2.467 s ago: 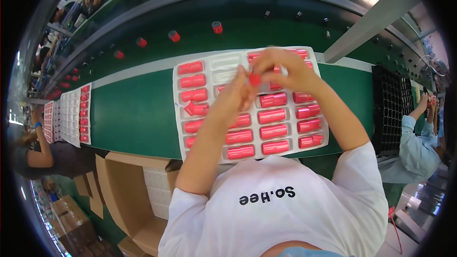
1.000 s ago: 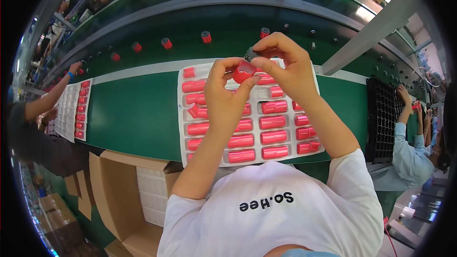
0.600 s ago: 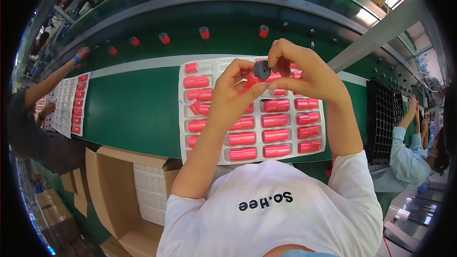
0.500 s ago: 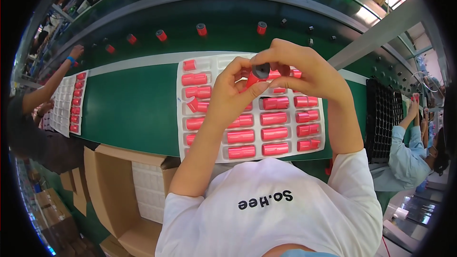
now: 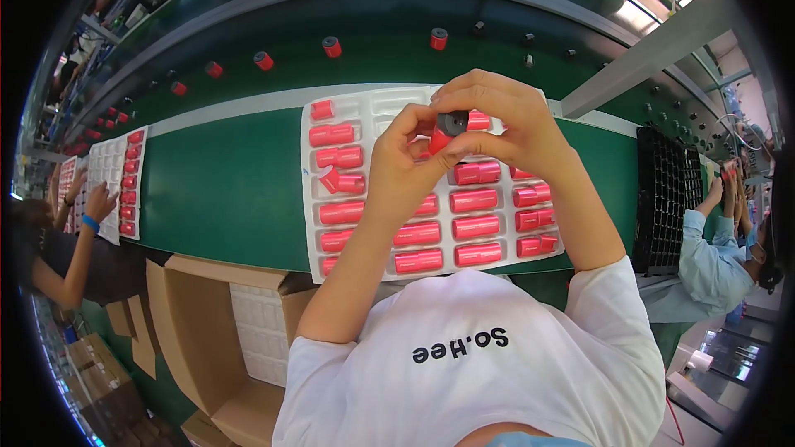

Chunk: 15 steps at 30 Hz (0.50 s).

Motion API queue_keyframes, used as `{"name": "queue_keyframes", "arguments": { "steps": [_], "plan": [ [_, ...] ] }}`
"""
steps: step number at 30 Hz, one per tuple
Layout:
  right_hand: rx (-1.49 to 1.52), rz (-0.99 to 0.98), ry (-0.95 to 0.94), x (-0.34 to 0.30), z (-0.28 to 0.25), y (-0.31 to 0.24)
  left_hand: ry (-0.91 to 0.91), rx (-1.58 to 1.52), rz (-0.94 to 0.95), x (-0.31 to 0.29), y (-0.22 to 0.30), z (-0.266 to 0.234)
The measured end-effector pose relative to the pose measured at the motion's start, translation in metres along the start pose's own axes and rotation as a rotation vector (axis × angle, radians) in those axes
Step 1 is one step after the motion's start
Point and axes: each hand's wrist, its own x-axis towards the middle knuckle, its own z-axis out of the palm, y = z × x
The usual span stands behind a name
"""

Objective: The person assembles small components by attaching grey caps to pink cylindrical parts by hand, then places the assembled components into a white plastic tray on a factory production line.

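Between my two hands, over the far part of a white moulded tray (image 5: 402, 102), is a short red cylinder (image 5: 439, 144) with a dark grey end piece turned upward. My left hand (image 5: 404, 145) grips its red side with fingers and thumb. Curved around the far side, my right hand (image 5: 509, 116) has its fingertips and thumb at the dark end; its fingers partly hide the piece. Below them, rows of pink-red cylinders (image 5: 418, 234) lie on their sides in the tray's pockets. One forked pink piece (image 5: 330, 180) rests askew at the left column.
Beyond the tray runs a green belt carrying red cylinders with dark tops (image 5: 331, 47) and small dark parts (image 5: 530, 37). A grey post (image 5: 646, 48) slants at right, near black gridded trays (image 5: 657, 199). An open cardboard box (image 5: 184, 331) stands lower left. Co-workers sit at both sides.
The red cylinders and small parts on the belt have shifted left. My hands stay together on the cylinder, the right one slightly further left. The left co-worker's hand went from the belt to a tray.
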Motion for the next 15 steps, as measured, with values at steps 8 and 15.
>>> {"name": "queue_keyframes", "arguments": {
  "steps": [8,15],
  "plan": [
    [0.122,0.255,0.221,-0.004,-0.004,-0.006,0.163,0.389,0.106,-0.005,0.003,0.006],
    [-0.023,0.245,0.239,-0.013,0.021,-0.016,0.261,0.442,0.238,-0.004,0.002,0.014]
  ]
}}
